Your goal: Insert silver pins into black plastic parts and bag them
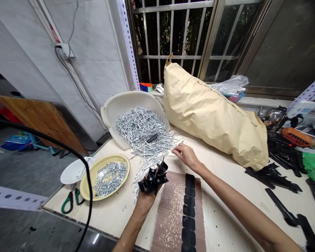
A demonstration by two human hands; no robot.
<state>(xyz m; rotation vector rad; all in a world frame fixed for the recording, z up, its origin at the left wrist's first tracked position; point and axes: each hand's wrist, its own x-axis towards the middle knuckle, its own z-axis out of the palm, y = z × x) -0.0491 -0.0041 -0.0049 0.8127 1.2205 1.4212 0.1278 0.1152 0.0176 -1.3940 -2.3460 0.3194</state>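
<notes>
My left hand (145,200) is wrapped round a bunch of black plastic parts (153,180) that stick up above the fist. To its upper right, my right hand (186,155) has its thumb and fingertips pinched together at the edge of the metal pins (141,129). What the fingertips hold, if anything, is too small to make out. These long silvery pins spill out of a tipped white basin (109,115) onto the table. A row of black plastic pads (189,222) lies on a brown speckled board (170,217) below my hands.
A yellow dish (127,175) of small metal washers stands at left, beside a white plate (68,171) and green-handled scissors (68,203). Behind lies a big paper sack (212,112). Black plastic parts (275,178) cover the right side. A black cable (88,196) hangs at left.
</notes>
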